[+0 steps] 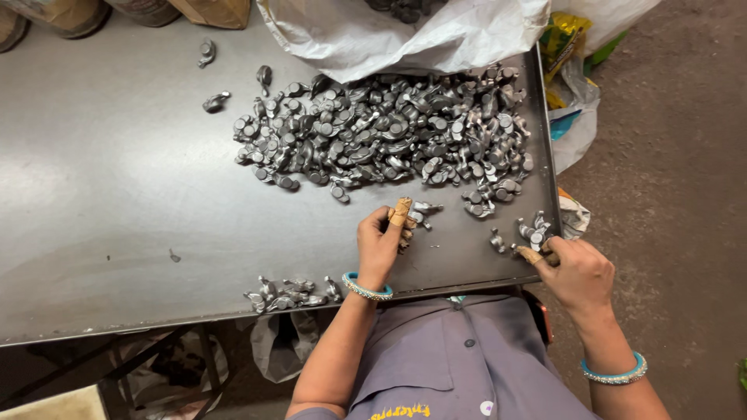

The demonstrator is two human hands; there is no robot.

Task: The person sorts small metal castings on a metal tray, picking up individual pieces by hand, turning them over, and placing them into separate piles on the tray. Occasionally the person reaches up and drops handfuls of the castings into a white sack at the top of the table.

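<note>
Head view: the left hand point(379, 243), fingers curled and a taped fingertip raised, grips small forged metal pieces point(420, 211) just below the heap point(389, 132). The right hand point(577, 272) pinches pieces point(535, 231) at the desk point(117, 194) corner.

I see the grey metal surface point(117, 194) with a white sack point(405, 35) spilling open at its far edge. Cardboard drums point(70, 15) and a brown box point(210, 12) stand along the far left. Yellow and white plastic bags point(572, 85) lie on the dirt floor point(669, 155) beside it. Crumpled bags point(276, 350) sit under the frame.
</note>
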